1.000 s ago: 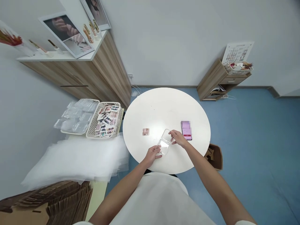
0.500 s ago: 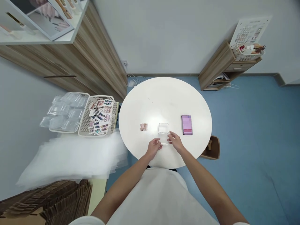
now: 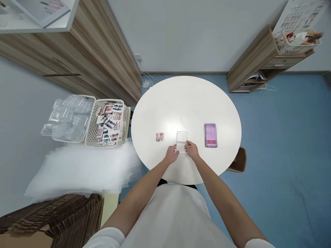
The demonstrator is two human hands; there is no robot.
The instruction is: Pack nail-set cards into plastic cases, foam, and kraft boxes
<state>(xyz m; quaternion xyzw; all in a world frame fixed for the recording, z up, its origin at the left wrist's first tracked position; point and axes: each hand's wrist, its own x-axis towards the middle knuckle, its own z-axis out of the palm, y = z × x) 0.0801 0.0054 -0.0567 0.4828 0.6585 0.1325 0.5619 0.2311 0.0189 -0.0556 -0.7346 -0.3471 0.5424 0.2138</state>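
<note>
A small clear plastic case [image 3: 181, 141] lies opened flat on the round white table [image 3: 186, 103]. My left hand [image 3: 172, 154] grips its near left corner with curled fingers. My right hand [image 3: 192, 150] pinches its near right edge. A small card of pink press-on nails [image 3: 160, 136] lies on the table just left of the case, apart from both hands.
A purple phone [image 3: 210, 135] lies to the right of the case. At the left, a basket of nail cards [image 3: 110, 122] and a basket of clear cases [image 3: 67, 117] stand above a stack of white sheets [image 3: 80, 168]. A cardboard box [image 3: 239, 160] sits under the table's right edge.
The clear case went from tilted in the air to lying opened flat on the table, with both hands still on it. The camera tipped further down.
</note>
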